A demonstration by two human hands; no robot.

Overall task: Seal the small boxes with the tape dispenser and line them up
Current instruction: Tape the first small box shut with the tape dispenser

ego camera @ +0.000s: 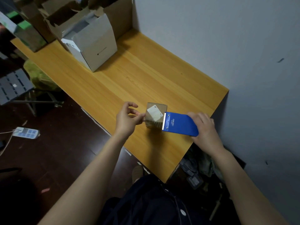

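A yellow wood-grain worktop point(146, 75) runs along a pale grey wall point(227, 38), with a dark floor point(56, 151) to its left. The one small box point(154, 116) in view, a plain brown cardboard cube, stands on the worktop near the front edge, close to the person.

The left hand point(125, 120) sits just left of the small box. Its thumb and forefinger pinch together at the box's left edge, and the other fingers curl loosely above. Whether they hold the card itself or the end of a tape strip is too small to tell. The right hand point(205, 127), just right of the box, is wrapped round the back of a blue tape dispenser point(180, 125). The dispenser's toothed metal edge meets the box's right side.

The box carries a white label point(154, 112) on the face turned to the camera. A glossy, clear band seems to lie across it, so this looks like a strip being laid or about to be cut. Sealing of this box appears to be underway, not finished. No sealed boxes stand in a row anywhere near it, so the lining up seems still to come.

Well beyond the box, at the far end of the worktop, stand an open grey-white carton point(95, 46) and several open brown cartons point(65, 13). A power strip point(26, 133) lies on the floor far to the box's left.
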